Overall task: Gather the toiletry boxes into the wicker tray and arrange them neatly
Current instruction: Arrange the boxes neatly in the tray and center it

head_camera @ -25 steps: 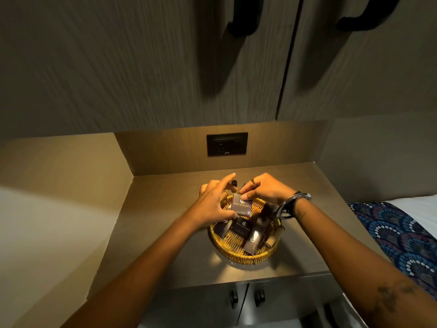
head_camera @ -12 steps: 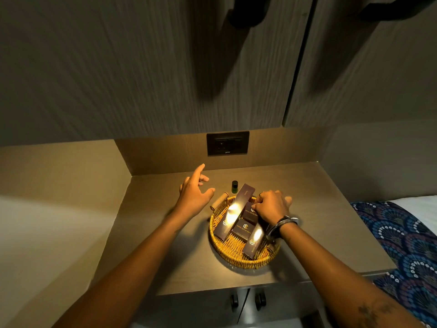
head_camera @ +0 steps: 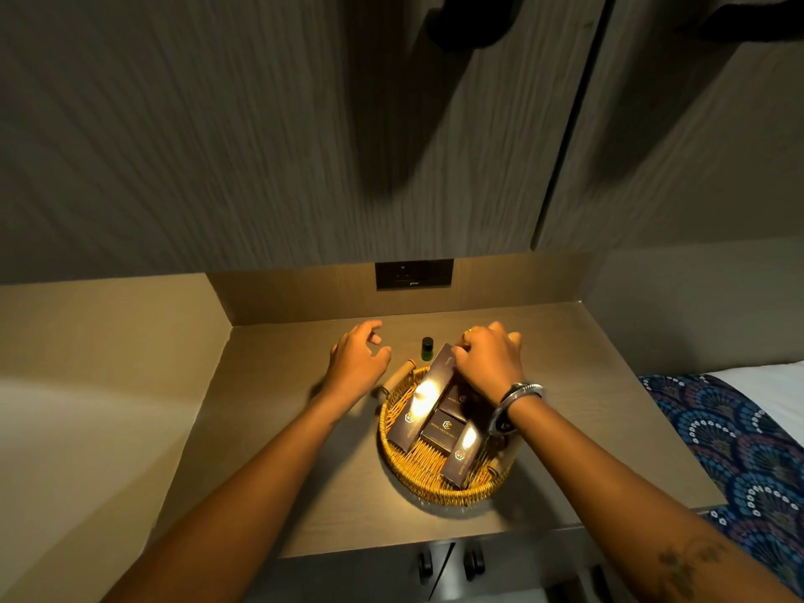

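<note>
Tray: round woven wicker tray [head_camera: 435, 487] on the grey-brown wood-grain bench [head_camera: 278, 428].
Boxes: dark brown toiletry boxes with gold logos [head_camera: 439, 428] lie inside the tray; the longest leans over its far rim.
Left hand [head_camera: 359, 363]: open, empty, just left of the tray.
Right hand [head_camera: 487, 363]: fingers curled onto the boxes at the tray's far side; actual grip hidden.
Bottle: small dark green bottle [head_camera: 427, 347] stands just beyond the tray.

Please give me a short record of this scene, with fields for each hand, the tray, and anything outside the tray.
left hand: open, empty, above the counter, left of the tray
right hand: on the long box, far end
wicker tray: holds dark boxes, lying flat
outside tray: small green bottle, upright behind it
</note>
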